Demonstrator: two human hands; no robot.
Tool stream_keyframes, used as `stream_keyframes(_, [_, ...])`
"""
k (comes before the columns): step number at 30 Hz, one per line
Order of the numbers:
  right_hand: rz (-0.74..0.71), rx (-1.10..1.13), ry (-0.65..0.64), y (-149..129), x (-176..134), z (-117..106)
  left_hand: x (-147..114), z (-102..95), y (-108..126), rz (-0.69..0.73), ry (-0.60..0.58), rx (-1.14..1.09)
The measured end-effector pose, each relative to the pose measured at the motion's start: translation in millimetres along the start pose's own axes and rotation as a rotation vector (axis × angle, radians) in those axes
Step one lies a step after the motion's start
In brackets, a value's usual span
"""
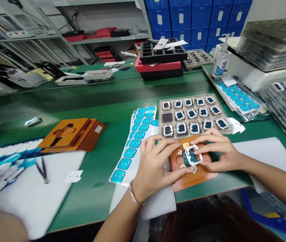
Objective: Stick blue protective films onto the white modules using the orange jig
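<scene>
A white squarish open frame [198,161] is tilted above a small orange fixture block [180,181] at the table's front edge. Beneath it shows a dark teal rounded piece [186,158], with a yellow tab [186,145] at the top. My right hand [219,151] pinches the frame's right side between thumb and fingers. My left hand [156,164], fingers apart, reaches over the fixture's left side, its thumb near the lower edge of the piece. Whether the left fingertips press on it cannot be made out. A bracelet [132,193] circles the left wrist.
Behind my hands lies a clear tray [161,117] of similar white frames. Sheets of teal stickers [134,144] lie left of it. Another orange fixture [64,132] and tweezers [43,171] are farther left, beside another person's blurred arm [1,218]. A pump bottle [220,62] stands back right.
</scene>
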State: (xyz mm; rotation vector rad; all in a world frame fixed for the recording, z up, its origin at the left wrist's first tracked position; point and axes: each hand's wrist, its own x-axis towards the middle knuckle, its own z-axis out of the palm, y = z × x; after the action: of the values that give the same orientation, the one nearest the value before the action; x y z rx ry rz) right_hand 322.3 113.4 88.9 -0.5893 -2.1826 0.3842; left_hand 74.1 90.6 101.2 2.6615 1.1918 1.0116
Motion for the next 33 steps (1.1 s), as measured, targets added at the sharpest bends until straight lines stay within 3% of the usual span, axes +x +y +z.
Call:
stream_keyframes(16, [0.006, 0.026, 0.033, 1.4, -5.9, 12.5, -0.9, 5.2, 0.0, 0.044, -0.05, 0.042])
stream_keyframes(24, [0.107, -0.053, -0.023, -1.4, -8.3, 11.1, -0.3, 3.1, -0.8, 0.029, -0.07, 0.029])
stream_keyframes(33, [0.071, -0.056, -0.04, 0.5, -9.1, 9.0, 0.1, 2.7, 0.0, 0.055, -0.066, 0.067])
